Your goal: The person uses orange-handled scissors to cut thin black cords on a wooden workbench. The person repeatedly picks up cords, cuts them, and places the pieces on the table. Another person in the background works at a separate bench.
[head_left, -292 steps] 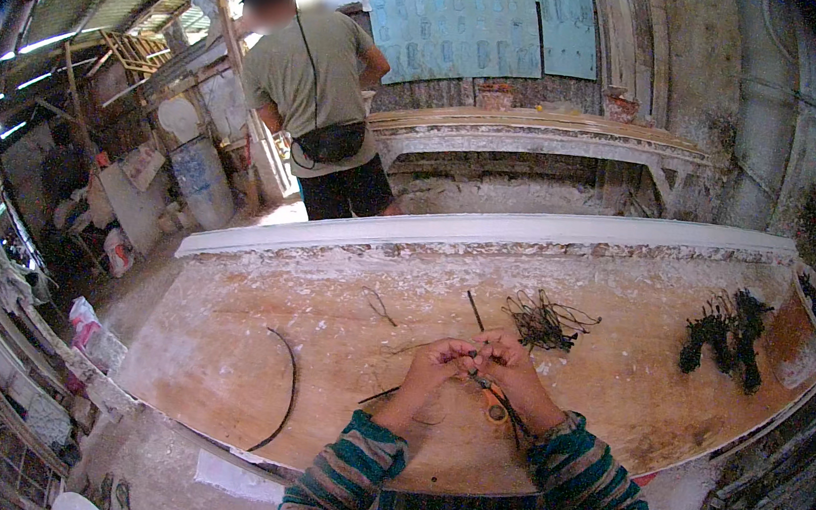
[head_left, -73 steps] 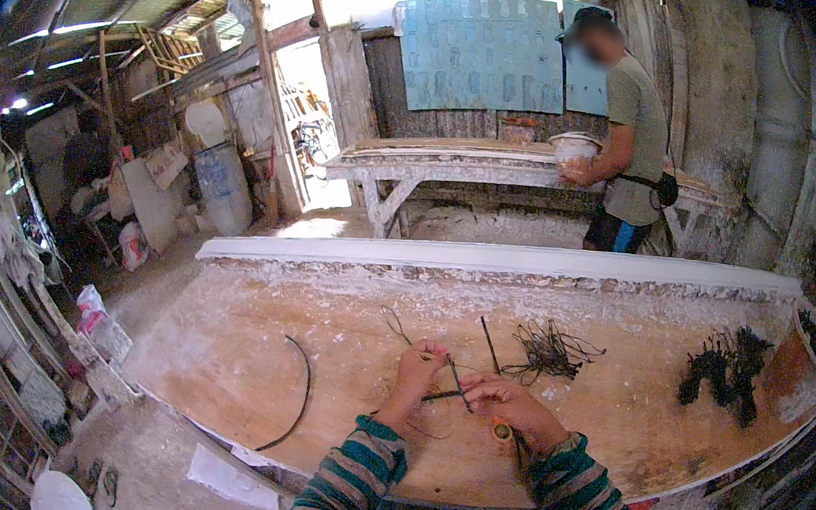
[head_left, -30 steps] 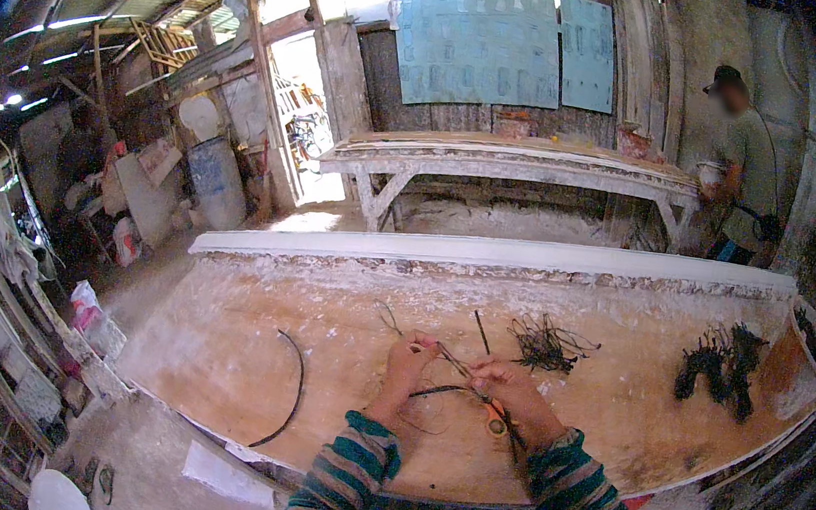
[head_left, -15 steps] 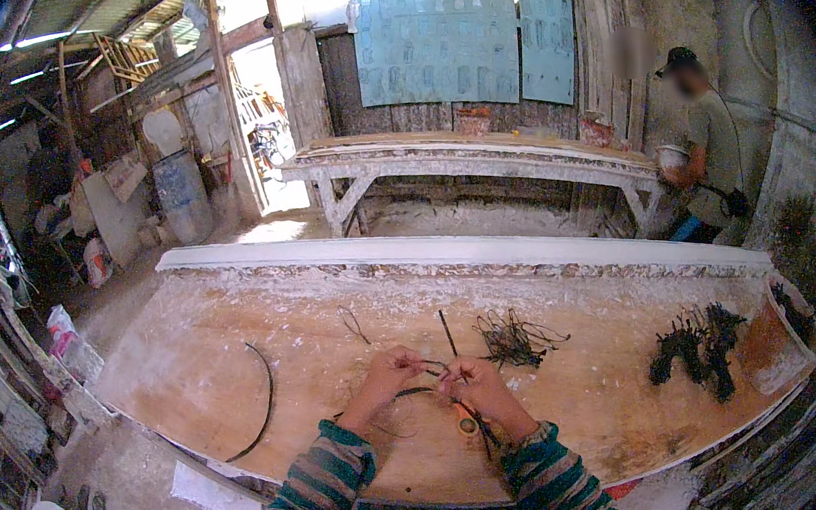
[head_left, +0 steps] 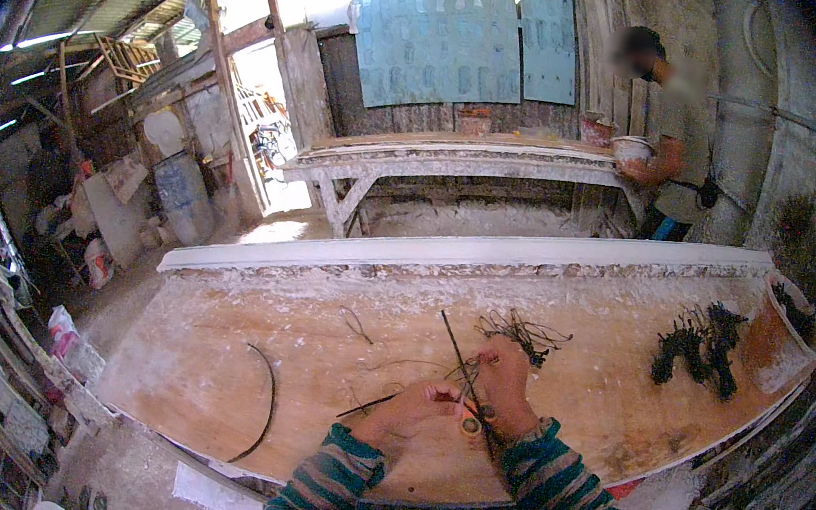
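Over the near middle of the work table, my left hand (head_left: 419, 404) is closed, fingers pressed together on a thin dark cord. My right hand (head_left: 507, 375), a little farther off and to the right, pinches the same sort of cord near a loose pile of thin dark cords (head_left: 532, 336). Beneath and between the hands lie orange-handled scissors (head_left: 470, 424), partly hidden. A straight dark rod (head_left: 449, 330) slants beside my right hand. Another dark strip (head_left: 360, 407) sticks out left of my left hand.
A curved dark strip (head_left: 269, 402) lies on the table's left part. Black bundled cords (head_left: 699, 347) rest at the right, beside a dusty bucket (head_left: 778, 343). A white molding (head_left: 469, 253) edges the table's far side. Beyond, a co-worker (head_left: 681, 135) handles a pail (head_left: 631, 150) at another bench (head_left: 459, 160).
My hands have moved apart: the right one away and to the right, the left one nearer and slightly right. The co-worker has leaned left, bringing the pail to the far bench.
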`<state>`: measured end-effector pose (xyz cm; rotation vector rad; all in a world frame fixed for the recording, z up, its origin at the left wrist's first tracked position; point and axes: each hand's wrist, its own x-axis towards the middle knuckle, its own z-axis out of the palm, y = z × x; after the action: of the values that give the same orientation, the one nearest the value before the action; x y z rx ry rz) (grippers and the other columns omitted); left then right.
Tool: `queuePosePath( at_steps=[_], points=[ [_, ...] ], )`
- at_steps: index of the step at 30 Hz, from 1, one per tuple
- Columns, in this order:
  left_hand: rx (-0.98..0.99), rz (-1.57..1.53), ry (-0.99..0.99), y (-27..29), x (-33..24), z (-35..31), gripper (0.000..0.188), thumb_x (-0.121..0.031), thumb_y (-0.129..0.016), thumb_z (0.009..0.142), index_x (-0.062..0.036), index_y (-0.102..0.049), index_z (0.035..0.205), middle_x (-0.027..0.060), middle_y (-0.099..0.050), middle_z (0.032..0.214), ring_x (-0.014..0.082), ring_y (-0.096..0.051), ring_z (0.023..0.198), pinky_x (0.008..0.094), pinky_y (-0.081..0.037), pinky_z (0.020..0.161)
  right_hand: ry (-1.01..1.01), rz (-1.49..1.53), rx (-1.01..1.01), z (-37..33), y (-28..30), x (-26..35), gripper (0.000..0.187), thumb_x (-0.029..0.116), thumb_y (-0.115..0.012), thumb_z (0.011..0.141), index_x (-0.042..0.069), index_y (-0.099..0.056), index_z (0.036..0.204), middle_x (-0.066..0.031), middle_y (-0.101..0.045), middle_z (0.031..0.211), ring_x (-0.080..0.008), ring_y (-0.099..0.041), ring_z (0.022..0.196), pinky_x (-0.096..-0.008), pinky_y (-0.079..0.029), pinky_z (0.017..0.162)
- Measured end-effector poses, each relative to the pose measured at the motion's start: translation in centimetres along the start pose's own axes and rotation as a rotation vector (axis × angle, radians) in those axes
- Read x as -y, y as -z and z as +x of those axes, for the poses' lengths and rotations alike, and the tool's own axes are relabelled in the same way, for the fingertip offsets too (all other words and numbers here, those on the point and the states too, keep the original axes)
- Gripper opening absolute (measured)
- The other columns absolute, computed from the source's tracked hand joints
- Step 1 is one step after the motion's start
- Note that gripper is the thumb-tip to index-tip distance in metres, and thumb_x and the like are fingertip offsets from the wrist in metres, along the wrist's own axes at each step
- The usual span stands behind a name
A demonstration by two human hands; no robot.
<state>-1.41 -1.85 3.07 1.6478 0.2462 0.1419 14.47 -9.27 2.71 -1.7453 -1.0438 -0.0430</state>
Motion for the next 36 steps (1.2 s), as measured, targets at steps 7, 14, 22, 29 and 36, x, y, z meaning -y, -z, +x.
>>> queuePosePath(
  at_steps=[7,14,22,29,36],
  points=[
    [-0.010,0.077,-0.196,0.3,1.6,1.0,0.016,-0.019,-0.062,0.084,-0.0033,-0.059,0.080,-0.0055,-0.051,0.073,0.0036,-0.045,0.071,0.0218,-0.039,0.066,0.249,0.007,-0.202,0.5,-1.5,-2.5,0.023,-0.006,-0.059,0.065,0.004,-0.062,0.086,-0.0091,-0.058,0.070,-0.0240,-0.057,0.069,-0.0323,-0.045,0.064],
    [-0.216,0.086,-0.060,1.8,1.1,0.3,0.015,-0.019,-0.063,0.081,-0.0043,-0.059,0.083,-0.0022,-0.055,0.076,0.0085,-0.049,0.071,0.0245,-0.042,0.066,0.175,-0.003,-0.037,0.3,-0.9,-1.5,0.018,-0.002,-0.061,0.072,0.001,-0.062,0.090,-0.0089,-0.064,0.081,-0.0166,-0.059,0.074,-0.0290,-0.048,0.071],
    [-0.814,-0.112,-0.119,5.6,3.6,1.8,0.013,-0.015,-0.068,0.075,-0.0058,-0.060,0.077,-0.0029,-0.055,0.067,0.0066,-0.048,0.062,0.0224,-0.039,0.058,0.016,0.220,0.317,-0.7,-1.2,-1.3,0.009,0.008,-0.065,0.078,0.002,-0.063,0.085,-0.0056,-0.059,0.089,-0.0154,-0.056,0.083,-0.0277,-0.044,0.077],
    [-1.024,0.023,-0.132,5.7,3.0,1.9,0.014,-0.013,-0.070,0.074,-0.0040,-0.060,0.075,-0.0005,-0.058,0.069,0.0081,-0.051,0.063,0.0222,-0.040,0.056,0.339,0.519,0.741,-2.4,-2.4,-0.9,0.009,0.010,-0.064,0.079,0.005,-0.064,0.087,-0.0083,-0.057,0.104,-0.0187,-0.054,0.096,-0.0302,-0.043,0.083],
    [-0.853,-0.061,-0.252,5.6,4.1,1.9,0.004,-0.002,-0.063,0.077,-0.0015,-0.059,0.076,-0.0001,-0.057,0.069,0.0084,-0.053,0.064,0.0204,-0.042,0.059,0.318,0.515,0.858,-1.6,-1.8,-0.3,0.019,0.022,-0.061,0.083,0.004,-0.063,0.087,-0.0061,-0.060,0.093,-0.0193,-0.056,0.091,-0.0332,-0.043,0.083]
  ],
)
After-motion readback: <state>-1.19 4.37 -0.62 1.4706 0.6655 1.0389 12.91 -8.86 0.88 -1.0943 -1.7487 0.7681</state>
